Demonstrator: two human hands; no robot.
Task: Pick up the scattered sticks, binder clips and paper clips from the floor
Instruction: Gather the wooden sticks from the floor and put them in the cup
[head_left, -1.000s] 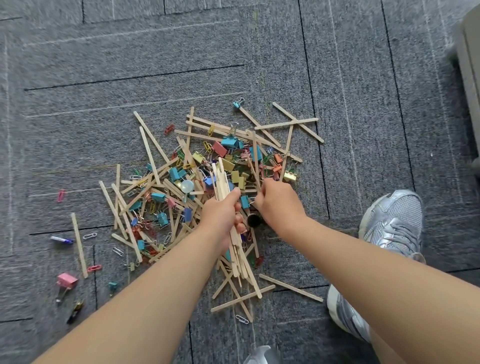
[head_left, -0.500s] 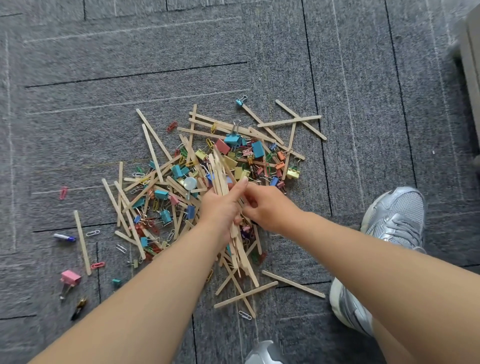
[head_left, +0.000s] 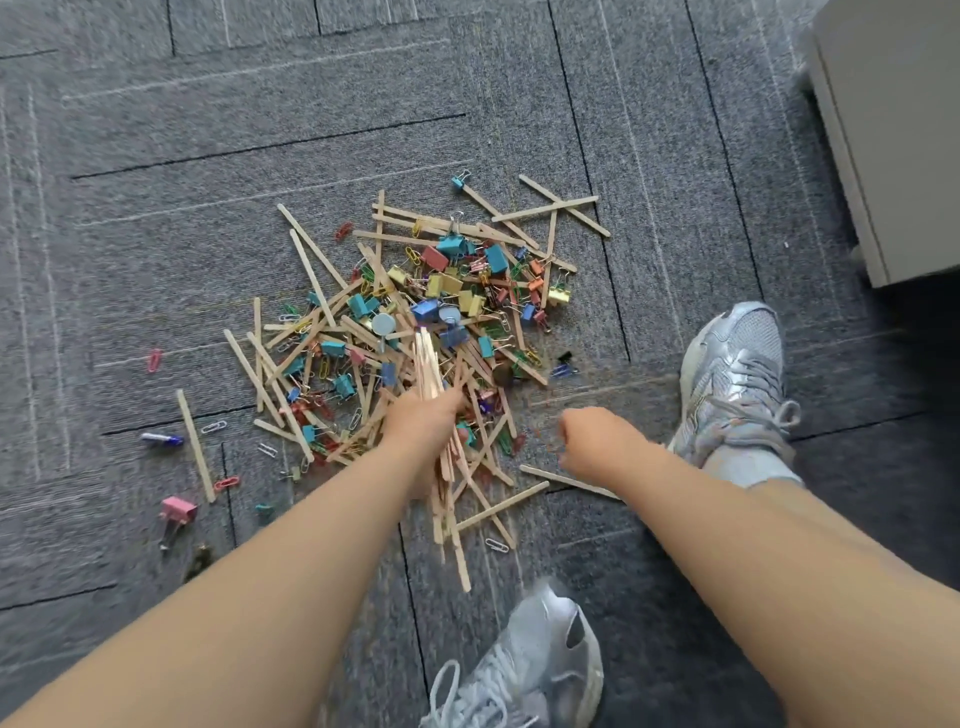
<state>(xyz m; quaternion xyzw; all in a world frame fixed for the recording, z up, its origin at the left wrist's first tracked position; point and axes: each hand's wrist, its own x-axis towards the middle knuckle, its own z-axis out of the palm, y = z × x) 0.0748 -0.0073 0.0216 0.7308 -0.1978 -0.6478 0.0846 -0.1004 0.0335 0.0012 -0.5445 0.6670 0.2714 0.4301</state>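
A heap of wooden sticks (head_left: 322, 291), coloured binder clips (head_left: 447, 247) and paper clips (head_left: 213, 427) lies on the grey carpet. My left hand (head_left: 423, 418) grips a bundle of sticks (head_left: 428, 364) that fans out above and below the fist, at the heap's near edge. My right hand (head_left: 592, 441) is a closed fist to the right of the heap, just above a single stick (head_left: 566, 480); whether it holds anything is hidden. Stray pieces lie to the left: a pink binder clip (head_left: 176, 512), a lone stick (head_left: 195, 444), a red paper clip (head_left: 154, 359).
My two silver sneakers stand close by, one at the right (head_left: 737, 374) and one at the bottom (head_left: 535, 660). A pale cabinet (head_left: 893, 130) occupies the top right corner. A small blue-and-white cylinder (head_left: 161, 439) lies at the left. Carpet tiles (head_left: 208, 104) extend beyond the heap.
My right hand has pulled out of the heap, moving right and toward me. My left hand keeps the stick bundle and has shifted slightly toward me.
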